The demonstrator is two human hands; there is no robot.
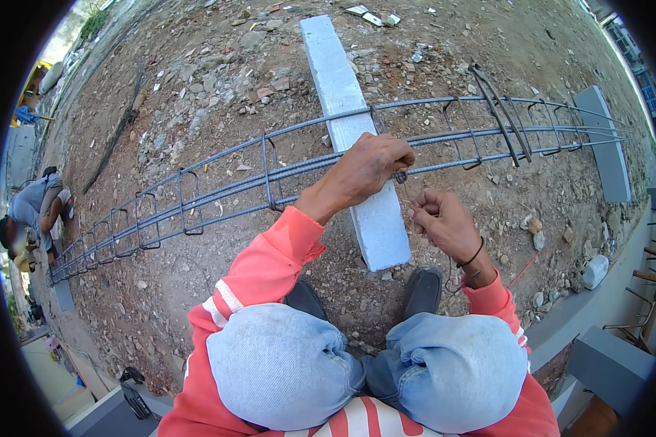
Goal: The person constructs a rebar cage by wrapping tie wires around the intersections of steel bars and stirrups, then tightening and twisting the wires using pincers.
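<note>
A long rebar cage [229,182] of ribbed steel bars with square stirrups runs across the view, resting on a pale block beam [335,65]. My left hand [368,167] is closed over the cage's bars where they cross the beam, its fingers around a stirrup whose dark lower corner shows beneath them. Just right of the beam, on the near side of the cage, my right hand [446,224] is pinched closed. Whatever lies between its fingertips is too small to make out. A thin dark strand hangs by that wrist. Two dark bent steel bars [501,116] lean across the cage farther right.
Stony ground with rubble surrounds the cage. A grey block [605,146] supports its right end. At the far left, another person [40,207] bends over the other end. Grey concrete beams [612,368] and a white lump [595,272] lie at right. My shoes flank the beam's near end.
</note>
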